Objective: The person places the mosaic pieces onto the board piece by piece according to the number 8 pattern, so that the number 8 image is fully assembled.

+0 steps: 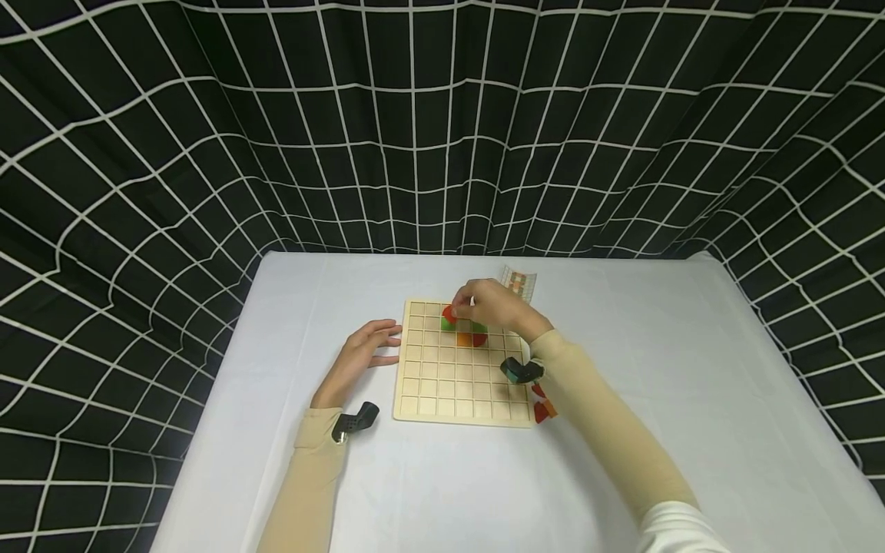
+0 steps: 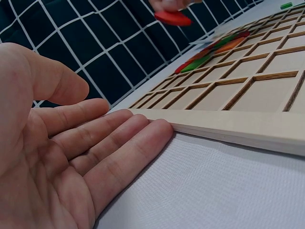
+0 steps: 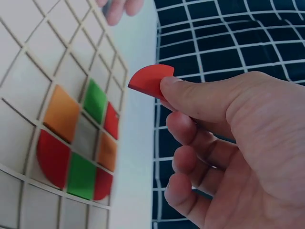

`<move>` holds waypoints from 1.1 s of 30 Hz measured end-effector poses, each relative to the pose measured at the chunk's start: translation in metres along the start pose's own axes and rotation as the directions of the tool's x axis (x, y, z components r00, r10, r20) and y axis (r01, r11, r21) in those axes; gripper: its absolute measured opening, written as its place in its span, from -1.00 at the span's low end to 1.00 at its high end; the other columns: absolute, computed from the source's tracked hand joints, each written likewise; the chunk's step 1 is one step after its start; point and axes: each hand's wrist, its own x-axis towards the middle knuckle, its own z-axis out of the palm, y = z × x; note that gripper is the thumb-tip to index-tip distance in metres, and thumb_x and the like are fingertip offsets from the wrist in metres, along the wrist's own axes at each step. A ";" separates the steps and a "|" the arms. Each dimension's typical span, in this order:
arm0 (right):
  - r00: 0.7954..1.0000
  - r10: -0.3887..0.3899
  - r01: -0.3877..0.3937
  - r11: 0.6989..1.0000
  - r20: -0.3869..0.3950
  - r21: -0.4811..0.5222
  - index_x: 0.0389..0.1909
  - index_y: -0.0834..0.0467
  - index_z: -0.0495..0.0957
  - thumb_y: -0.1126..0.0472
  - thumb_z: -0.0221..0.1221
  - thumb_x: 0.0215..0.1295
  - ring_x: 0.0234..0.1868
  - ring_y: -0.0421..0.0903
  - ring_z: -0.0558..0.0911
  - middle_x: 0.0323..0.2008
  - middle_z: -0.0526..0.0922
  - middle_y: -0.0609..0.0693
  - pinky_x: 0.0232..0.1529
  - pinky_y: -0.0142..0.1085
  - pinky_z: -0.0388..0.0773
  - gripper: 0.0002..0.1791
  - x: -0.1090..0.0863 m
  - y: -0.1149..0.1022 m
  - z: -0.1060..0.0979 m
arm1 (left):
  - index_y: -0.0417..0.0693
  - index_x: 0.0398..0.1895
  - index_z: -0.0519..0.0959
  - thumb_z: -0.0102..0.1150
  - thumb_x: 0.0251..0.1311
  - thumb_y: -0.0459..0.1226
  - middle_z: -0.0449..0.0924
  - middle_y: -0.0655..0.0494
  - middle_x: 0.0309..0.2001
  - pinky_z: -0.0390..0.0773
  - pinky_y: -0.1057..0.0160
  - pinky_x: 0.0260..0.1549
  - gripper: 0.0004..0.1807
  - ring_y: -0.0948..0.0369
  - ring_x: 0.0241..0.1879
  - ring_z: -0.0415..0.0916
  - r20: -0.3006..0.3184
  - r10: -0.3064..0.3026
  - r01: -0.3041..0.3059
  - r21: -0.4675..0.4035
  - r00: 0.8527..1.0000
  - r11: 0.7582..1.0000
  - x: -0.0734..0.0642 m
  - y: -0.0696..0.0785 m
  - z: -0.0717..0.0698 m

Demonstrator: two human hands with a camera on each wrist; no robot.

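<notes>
My right hand (image 1: 492,303) pinches a red quarter-round piece (image 3: 151,80) between thumb and forefinger, above the far part of a pale wooden grid board (image 1: 427,376). Beneath it, several pieces lie in the squares: an orange one (image 3: 62,113), a green one (image 3: 81,175) and a red rounded one (image 3: 53,157) among them. They sit around a middle square where bare wood shows. Beside the board's left edge, my left hand (image 1: 362,346) rests with its fingers extended. In the left wrist view, its fingertips (image 2: 159,131) are at the board's rim, seemingly touching.
Right of the board lie several loose red and orange pieces (image 1: 541,412), partly behind my right forearm. A card with a coloured grid pattern (image 1: 520,283) lies beyond the board's far right. White cloth covers the table (image 1: 442,484); a black gridded curtain (image 1: 429,123) hangs behind it.
</notes>
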 end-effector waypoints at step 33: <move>0.996 0.058 -0.044 0.981 0.073 -0.189 -0.40 0.01 0.64 0.17 0.20 0.42 -0.32 -0.15 0.51 -0.34 0.62 -0.11 -0.38 -0.34 0.46 -0.84 0.002 0.003 0.039 | -0.14 0.42 0.34 -0.15 0.57 -0.22 0.42 -0.09 0.39 0.76 0.17 0.09 -0.56 -0.04 0.31 0.47 -0.005 -0.009 0.009 -0.001 1.000 1.000 0.002 -0.002 0.000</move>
